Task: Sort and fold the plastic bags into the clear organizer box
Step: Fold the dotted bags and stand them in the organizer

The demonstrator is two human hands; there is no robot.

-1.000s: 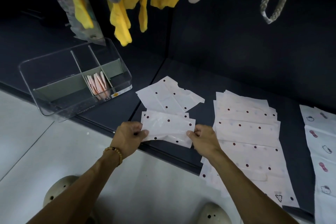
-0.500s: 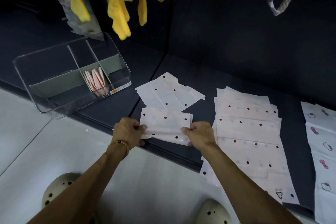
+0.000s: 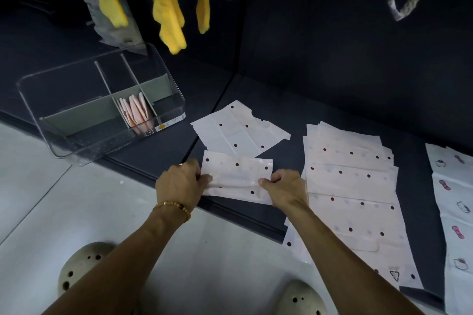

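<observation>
Two hands work one dotted plastic bag (image 3: 236, 178) at the front edge of the dark shelf (image 3: 158, 151). Far out to the left of the left fingers, and farther back, sits the clear organizer box (image 3: 102, 110), partly overhanging the shelf edge; its middle compartment holds folded pink bags (image 3: 135, 112) standing on edge. The left hand (image 3: 180, 183), a beaded bracelet (image 3: 174, 207) on its wrist, has its fingers curled and pinching the bag's left edge. Between the two sets of fingers the bag stretches, partly folded. Just beyond the fingertips, farther back on the shelf, lies a second dotted bag (image 3: 238, 130), flat and touching or overlapping the held one. The right hand (image 3: 286, 190) pinches the bag's right edge, thumb on top, the other fingers curled beneath. Just right of those fingers lies a long stack of dotted bags (image 3: 358, 192), running forward past the shelf edge. Well beyond that, at the far right, lies a strip of cartoon-printed bags (image 3: 453, 212).
</observation>
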